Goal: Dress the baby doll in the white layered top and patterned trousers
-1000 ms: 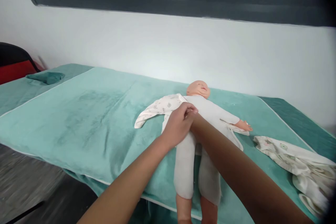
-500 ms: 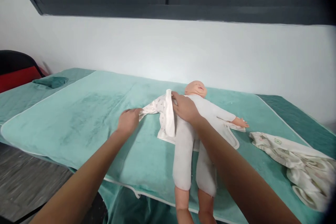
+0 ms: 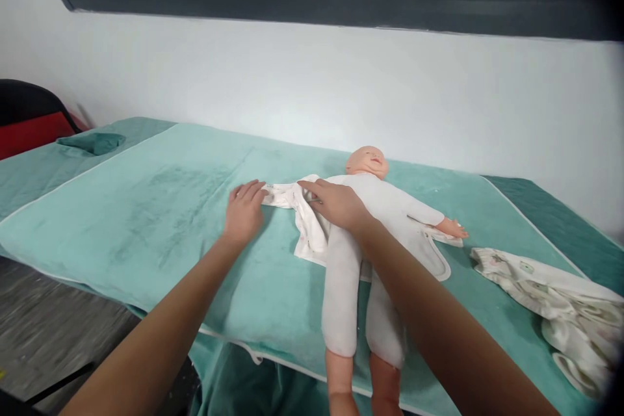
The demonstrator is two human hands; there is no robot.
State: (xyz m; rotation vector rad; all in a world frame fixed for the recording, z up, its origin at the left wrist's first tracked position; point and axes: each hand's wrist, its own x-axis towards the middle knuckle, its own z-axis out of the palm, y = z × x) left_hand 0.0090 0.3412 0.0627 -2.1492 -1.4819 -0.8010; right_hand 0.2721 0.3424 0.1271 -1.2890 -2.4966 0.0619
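A baby doll [image 3: 385, 208] with a white cloth body lies on its back, head toward the wall. Partly beneath it is a white printed baby shirt [image 3: 311, 234], whose sleeve stretches out to the left. My left hand [image 3: 245, 210] has its fingers closed on the cuff end of that sleeve. At the sleeve's shoulder end, my right hand [image 3: 338, 203] is closed on the shirt's cloth beside the doll's chest. The doll's arm on this side is hidden by the shirt and my right hand. Its other arm lies out to the right, over the second sleeve.
The doll lies on a green padded cover [image 3: 160, 201] with white piping. A crumpled printed white cloth [image 3: 560, 299] is at the right. A dark green cloth [image 3: 92, 142] and a red-and-black chair [image 3: 32, 120] are at the left. Behind stands a white wall [image 3: 273, 84] below a barred window.
My left hand has moved slightly up and right along the sleeve. The shirt's raised front edge has dropped, and my right hand has shifted left onto the sleeve's shoulder end.
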